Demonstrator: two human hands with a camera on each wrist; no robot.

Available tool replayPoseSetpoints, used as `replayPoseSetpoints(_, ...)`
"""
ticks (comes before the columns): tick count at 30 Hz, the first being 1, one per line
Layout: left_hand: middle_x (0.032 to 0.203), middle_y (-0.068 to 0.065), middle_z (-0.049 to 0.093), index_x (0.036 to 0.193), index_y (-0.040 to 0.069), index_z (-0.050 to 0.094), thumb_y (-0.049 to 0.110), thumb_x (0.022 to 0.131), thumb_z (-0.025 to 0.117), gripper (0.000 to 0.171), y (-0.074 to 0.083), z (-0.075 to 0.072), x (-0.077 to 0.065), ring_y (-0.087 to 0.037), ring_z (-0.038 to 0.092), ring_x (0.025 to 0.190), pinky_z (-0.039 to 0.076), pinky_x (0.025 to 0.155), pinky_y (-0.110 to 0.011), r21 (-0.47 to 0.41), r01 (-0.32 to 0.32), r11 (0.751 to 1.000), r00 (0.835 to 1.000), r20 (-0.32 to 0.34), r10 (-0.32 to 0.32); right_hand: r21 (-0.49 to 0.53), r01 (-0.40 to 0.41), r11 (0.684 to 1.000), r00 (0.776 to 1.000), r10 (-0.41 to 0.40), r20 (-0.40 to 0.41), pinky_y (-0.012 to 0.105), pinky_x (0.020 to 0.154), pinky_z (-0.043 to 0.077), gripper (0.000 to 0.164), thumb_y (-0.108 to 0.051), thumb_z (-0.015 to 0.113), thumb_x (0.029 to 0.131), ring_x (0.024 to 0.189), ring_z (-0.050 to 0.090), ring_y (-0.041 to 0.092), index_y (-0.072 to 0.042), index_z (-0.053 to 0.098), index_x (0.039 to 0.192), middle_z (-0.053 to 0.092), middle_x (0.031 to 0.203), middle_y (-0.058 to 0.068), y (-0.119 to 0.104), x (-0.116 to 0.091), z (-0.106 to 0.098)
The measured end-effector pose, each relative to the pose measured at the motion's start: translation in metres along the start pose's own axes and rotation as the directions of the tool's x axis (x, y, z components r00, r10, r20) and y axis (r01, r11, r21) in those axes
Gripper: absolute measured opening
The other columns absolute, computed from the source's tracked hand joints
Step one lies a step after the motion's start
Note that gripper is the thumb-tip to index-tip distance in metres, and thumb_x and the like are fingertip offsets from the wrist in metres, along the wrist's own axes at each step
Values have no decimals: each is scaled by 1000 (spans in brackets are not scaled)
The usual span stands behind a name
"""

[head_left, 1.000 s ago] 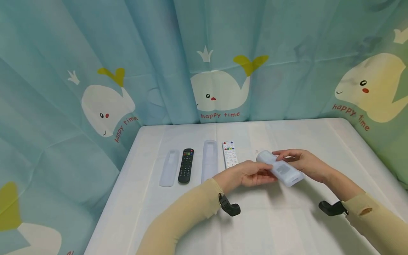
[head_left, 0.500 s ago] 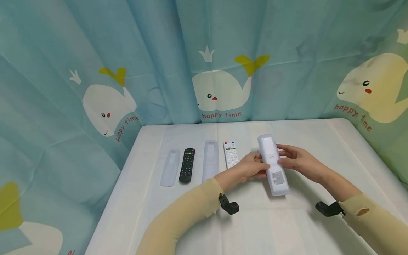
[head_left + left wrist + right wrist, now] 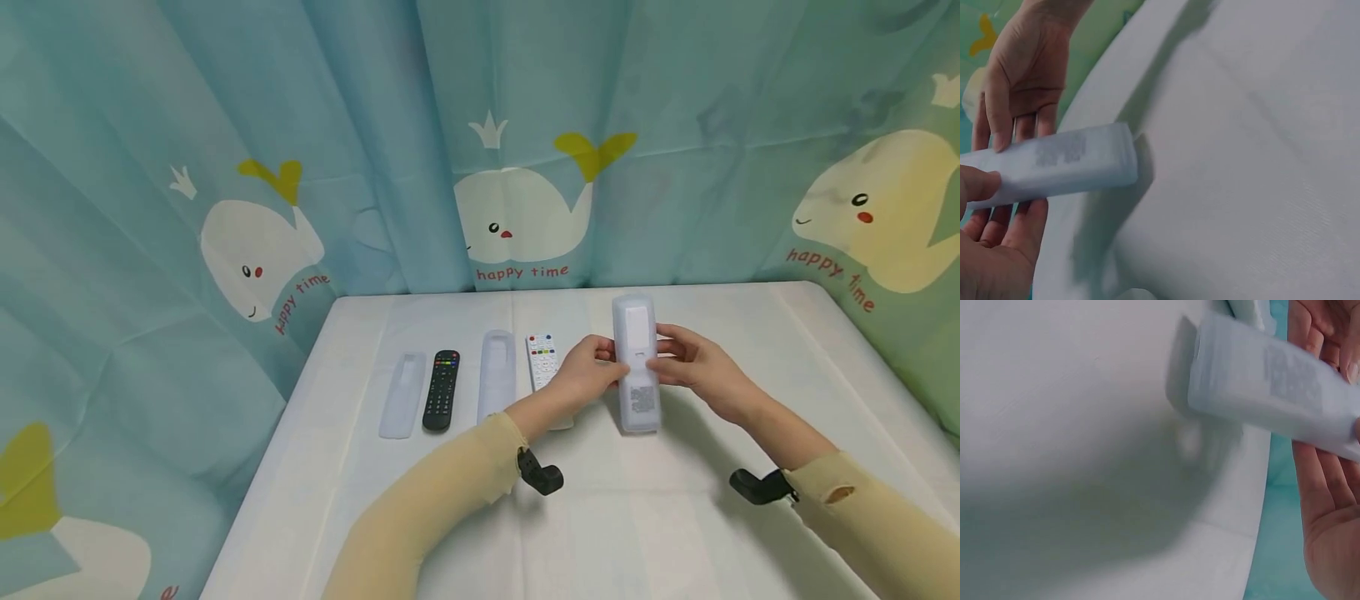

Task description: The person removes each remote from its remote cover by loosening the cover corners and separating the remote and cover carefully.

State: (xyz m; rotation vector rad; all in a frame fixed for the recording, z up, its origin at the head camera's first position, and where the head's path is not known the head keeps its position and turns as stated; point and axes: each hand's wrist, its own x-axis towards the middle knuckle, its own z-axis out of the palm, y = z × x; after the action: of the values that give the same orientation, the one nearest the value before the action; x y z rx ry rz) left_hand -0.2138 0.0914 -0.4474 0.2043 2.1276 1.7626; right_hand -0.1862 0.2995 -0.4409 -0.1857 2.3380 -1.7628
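Both hands hold a white remote control in a translucent cover [image 3: 637, 367] above the right half of the table, its back with a printed label towards me. The left hand [image 3: 588, 373] grips its left edge, thumb on the back and fingers behind. On the opposite edge, the right hand [image 3: 697, 367] pinches it the same way. In the left wrist view the covered remote [image 3: 1066, 159] lies across both hands' fingers. The right wrist view shows its label end [image 3: 1260, 378] over the tabletop. The side with the buttons is hidden.
Left of the hands, a white remote [image 3: 542, 358] lies partly behind the left hand. Beside it are a translucent cover [image 3: 497, 371], a black remote [image 3: 441, 390] and another translucent cover [image 3: 402, 396]. A whale-print curtain [image 3: 525, 100] hangs behind the white table [image 3: 637, 525].
The covered remote has turned from a slant to nearly upright, its back now facing me. Over the last half second both hands have moved it slightly up and away.
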Motion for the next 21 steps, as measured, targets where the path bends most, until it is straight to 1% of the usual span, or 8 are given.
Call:
replayPoseSetpoints(2,106,3,59,122,6,58,8,96,72,29,2,-1,1,-10,62,91,58,83,-33,21,-23,1000,1000,-10,23,-3,26,1000,999,-26,-20,27,88,57,72,-16,67,101,105,62,2,7,27,156,46,142,30,-3,1,1)
replayPoseSetpoints(4,108,4,59,123,8,59,10,96,71,30,3,-2,2,-10,63,94,56,82,-29,49,-49,998,999,-17,50,-14,54,998,998,-54,-42,25,88,56,67,-16,67,101,106,62,3,10,32,152,49,138,27,-4,3,2)
replayPoseSetpoints(7,111,4,61,124,8,59,11,97,71,30,4,-2,3,-11,64,98,54,82,-26,77,-92,993,995,-21,94,-19,78,997,994,-79,-79,22,88,55,61,-14,68,100,106,61,3,10,38,148,56,130,14,-5,4,2)
replayPoseSetpoints(10,114,3,62,124,8,59,11,98,70,29,5,-3,4,-12,64,100,53,84,-26,82,-121,989,992,-23,123,-8,84,996,991,-84,-101,20,89,53,60,-13,69,99,107,60,2,10,40,146,59,123,-1,-6,5,2)
replayPoseSetpoints(12,114,2,63,124,8,59,11,97,70,29,6,-3,4,-12,64,100,53,86,-27,80,-129,988,991,-29,132,3,82,997,991,-81,-103,19,89,53,60,-13,70,99,107,60,2,10,40,146,59,121,-6,-5,6,2)
replayPoseSetpoints(14,115,2,63,125,9,59,11,97,70,30,7,-2,4,-11,64,100,53,87,-28,75,-132,988,990,-34,135,2,77,997,992,-76,-103,18,89,52,61,-14,70,99,108,60,2,10,39,146,59,121,-6,-5,6,3)
replayPoseSetpoints(18,115,2,64,125,9,59,11,97,69,30,9,-1,4,-11,64,100,52,88,-28,61,-150,987,987,-40,153,-12,65,998,993,-66,-99,17,90,51,61,-17,70,100,110,59,3,8,40,147,58,126,0,-5,5,2)
replayPoseSetpoints(21,114,3,64,124,9,60,12,97,70,29,11,-1,5,-10,64,99,53,87,-27,43,-168,985,984,-48,170,-31,60,998,993,-63,-101,17,90,50,61,-19,70,100,110,58,3,7,41,147,57,127,1,-5,4,1)
